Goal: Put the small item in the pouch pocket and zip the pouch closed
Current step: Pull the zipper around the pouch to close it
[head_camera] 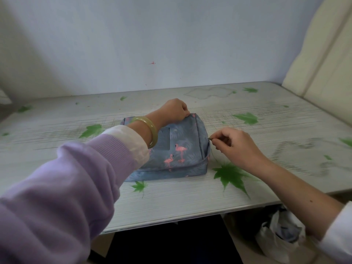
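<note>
Pale, streaked tabletop [171, 202] printed with green maple leaves fills the middle of the view, its near edge running above a dark gap where a crumpled white bag [280, 231] sits at lower right. Nearest the camera, a lilac sleeve [62, 187] with a white cuff reaches in from the lower left, and a bare forearm comes in from the lower right. On the table between them lies a blue-grey zip pouch [181, 149] patterned with pink flamingos and carrying a rectangular patch on its top face. The right hand [238, 147] is at the pouch's right end, thumb and forefinger pinched together on the small metal zipper pull [210, 138], the other fingers curled loosely. The left hand [174, 112], with a yellow-green bangle [150, 130] on its wrist, is closed over the far top edge of the pouch, gripping the fabric. The small item cannot be seen. Beyond the pouch the tabletop meets a plain bluish-white wall [152, 35] with a tiny red mark, and a cream panel [323, 54] leans at far right.
</note>
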